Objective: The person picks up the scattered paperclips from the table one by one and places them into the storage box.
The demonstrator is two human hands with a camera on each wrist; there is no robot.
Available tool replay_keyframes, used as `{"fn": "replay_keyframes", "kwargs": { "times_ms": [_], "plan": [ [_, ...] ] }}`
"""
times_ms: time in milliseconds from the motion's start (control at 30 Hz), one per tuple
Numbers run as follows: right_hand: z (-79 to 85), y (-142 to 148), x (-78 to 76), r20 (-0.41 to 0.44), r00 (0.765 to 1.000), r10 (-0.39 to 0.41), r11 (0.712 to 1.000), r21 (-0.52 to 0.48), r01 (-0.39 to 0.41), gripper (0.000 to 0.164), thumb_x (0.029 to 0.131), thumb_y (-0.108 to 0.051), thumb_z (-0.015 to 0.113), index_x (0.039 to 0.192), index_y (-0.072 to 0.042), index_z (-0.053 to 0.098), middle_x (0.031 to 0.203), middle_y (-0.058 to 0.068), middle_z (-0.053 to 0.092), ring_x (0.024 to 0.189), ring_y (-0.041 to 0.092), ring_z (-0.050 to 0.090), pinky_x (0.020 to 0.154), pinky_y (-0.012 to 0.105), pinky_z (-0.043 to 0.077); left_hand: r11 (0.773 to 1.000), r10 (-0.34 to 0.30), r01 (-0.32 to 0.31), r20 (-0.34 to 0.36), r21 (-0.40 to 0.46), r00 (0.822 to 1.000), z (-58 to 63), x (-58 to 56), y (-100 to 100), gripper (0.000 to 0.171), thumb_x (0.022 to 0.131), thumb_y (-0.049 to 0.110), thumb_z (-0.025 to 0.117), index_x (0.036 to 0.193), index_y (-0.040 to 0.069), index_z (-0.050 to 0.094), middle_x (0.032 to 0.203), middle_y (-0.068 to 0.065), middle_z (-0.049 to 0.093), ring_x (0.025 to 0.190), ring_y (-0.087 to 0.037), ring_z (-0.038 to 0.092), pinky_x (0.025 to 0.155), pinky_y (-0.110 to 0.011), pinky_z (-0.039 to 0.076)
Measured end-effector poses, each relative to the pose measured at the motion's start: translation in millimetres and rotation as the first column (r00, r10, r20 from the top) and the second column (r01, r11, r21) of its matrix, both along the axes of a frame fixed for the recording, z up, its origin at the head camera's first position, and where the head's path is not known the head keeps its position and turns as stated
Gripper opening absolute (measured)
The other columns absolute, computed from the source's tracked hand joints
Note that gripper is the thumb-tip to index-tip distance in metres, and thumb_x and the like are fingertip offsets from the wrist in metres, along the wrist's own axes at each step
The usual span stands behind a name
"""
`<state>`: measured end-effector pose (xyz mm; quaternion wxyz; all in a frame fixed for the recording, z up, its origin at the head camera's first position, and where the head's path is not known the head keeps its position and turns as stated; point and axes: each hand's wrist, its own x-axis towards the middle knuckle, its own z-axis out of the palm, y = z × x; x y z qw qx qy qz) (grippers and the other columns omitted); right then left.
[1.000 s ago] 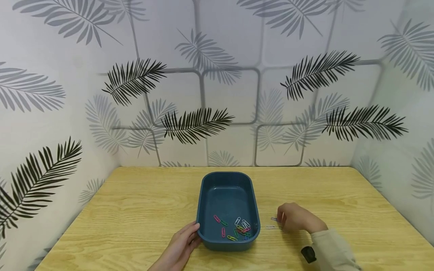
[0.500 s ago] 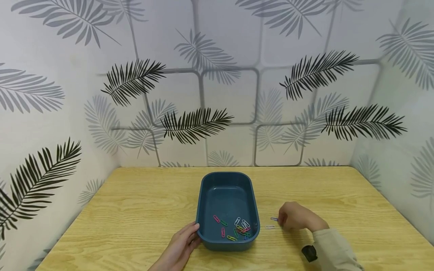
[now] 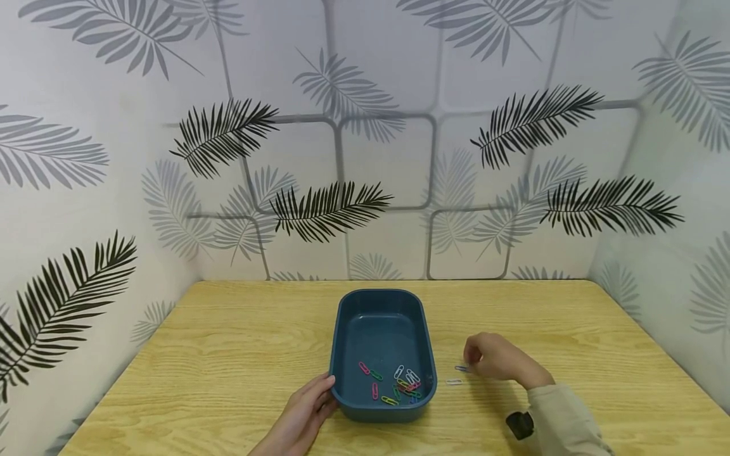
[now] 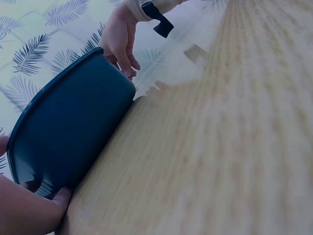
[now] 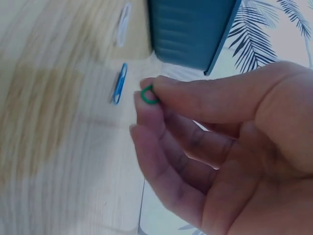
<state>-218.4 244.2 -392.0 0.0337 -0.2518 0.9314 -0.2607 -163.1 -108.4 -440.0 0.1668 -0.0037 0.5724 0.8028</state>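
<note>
My right hand (image 3: 502,362) is lifted a little off the table, to the right of the blue bin (image 3: 383,415). In the right wrist view it pinches a green paper clip (image 5: 149,101) between thumb and forefinger; only a loop of the clip shows. Below and left of those fingertips lie a blue paper clip (image 5: 120,83) and a white paper clip (image 5: 123,24), both flat on the wood. My left hand (image 3: 302,411) holds the bin at its near left side, with one digit at the rim and others low against the wall.
Several coloured paper clips, among them a pink paper clip (image 3: 374,391) and a yellow paper clip (image 3: 390,401), lie in the near half of the bin. The wooden table (image 3: 256,335) meets a leaf-patterned wall (image 3: 388,240) behind it.
My right hand has risen slightly from the table near the blue clip. The left hand and the bin have stayed where they were.
</note>
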Motion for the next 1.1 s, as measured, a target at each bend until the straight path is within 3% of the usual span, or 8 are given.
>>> {"fn": "replay_keyframes", "kwargs": {
  "times_ms": [133, 200, 533, 867, 967, 1100],
  "plan": [
    [5.4, -6.9, 2.1, 0.085, 0.995, -0.046, 0.994, -0.09, 0.053, 0.013, 0.081, 0.01, 0.066, 0.081, -0.002, 0.059, 0.074, 0.001, 0.057, 0.062, 0.014, 0.052, 0.049, 0.027, 0.048, 1.0, 0.001, -0.001, -0.003, 0.004, 1.0, -0.3, 0.2, -0.4, 0.066, 0.102, 0.025, 0.049, 0.145, -0.017, 0.021, 0.149, -0.03, 0.028, 0.139, -0.039, 0.024, 0.112, -0.043, 0.03],
    [7.9, -10.0, 2.3, 0.089, 0.994, -0.07, 0.989, -0.121, 0.081, 0.01, 0.082, 0.007, 0.065, 0.083, -0.002, 0.06, 0.074, 0.001, 0.058, 0.063, 0.016, 0.055, 0.05, 0.027, 0.05, 1.0, 0.002, -0.002, -0.003, 0.003, 1.0, -0.3, 0.0, -0.7, 0.065, 0.103, 0.025, 0.049, 0.145, -0.016, 0.021, 0.149, -0.03, 0.028, 0.139, -0.039, 0.024, 0.112, -0.043, 0.03],
    [22.6, -23.9, 8.9, 0.071, 0.993, -0.093, 0.968, -0.228, 0.107, 0.005, 0.086, 0.0, 0.066, 0.085, -0.001, 0.061, 0.079, 0.002, 0.063, 0.07, 0.02, 0.062, 0.057, 0.03, 0.054, 1.0, 0.01, -0.01, 0.006, 0.011, 1.0, 1.0, -2.1, 1.0, 0.068, 0.102, 0.027, 0.05, 0.146, -0.015, 0.02, 0.152, -0.031, 0.02, 0.14, -0.039, 0.02, 0.113, -0.044, 0.027],
    [33.4, -47.2, 23.1, -0.017, 0.975, -0.221, 0.935, -0.289, 0.207, 0.004, 0.088, -0.004, 0.068, 0.087, -0.007, 0.065, 0.081, -0.001, 0.064, 0.074, 0.015, 0.059, 0.061, 0.031, 0.051, 1.0, 0.016, -0.016, 0.001, 0.004, 1.0, 0.4, -1.3, 0.3, 0.066, 0.102, 0.026, 0.051, 0.145, -0.015, 0.023, 0.15, -0.03, 0.027, 0.139, -0.038, 0.026, 0.113, -0.043, 0.028],
    [32.9, -54.7, 27.2, 0.005, 0.98, -0.201, 0.922, -0.337, 0.191, 0.004, 0.088, -0.005, 0.069, 0.088, -0.006, 0.065, 0.083, 0.0, 0.065, 0.074, 0.015, 0.061, 0.06, 0.03, 0.052, 1.0, 0.017, -0.017, 0.001, 0.006, 1.0, -0.1, -0.7, 0.0, 0.067, 0.101, 0.027, 0.051, 0.145, -0.015, 0.023, 0.15, -0.029, 0.027, 0.139, -0.038, 0.026, 0.113, -0.043, 0.029],
    [29.7, -64.3, 31.4, 0.061, 0.993, -0.103, 0.902, -0.416, 0.119, 0.005, 0.088, -0.006, 0.07, 0.09, -0.004, 0.065, 0.085, 0.003, 0.067, 0.074, 0.02, 0.065, 0.063, 0.034, 0.057, 1.0, 0.016, -0.016, 0.008, 0.008, 1.0, -0.9, -0.2, -0.6, 0.068, 0.101, 0.028, 0.052, 0.145, -0.015, 0.022, 0.15, -0.03, 0.026, 0.139, -0.038, 0.024, 0.113, -0.043, 0.028]
  ]
}}
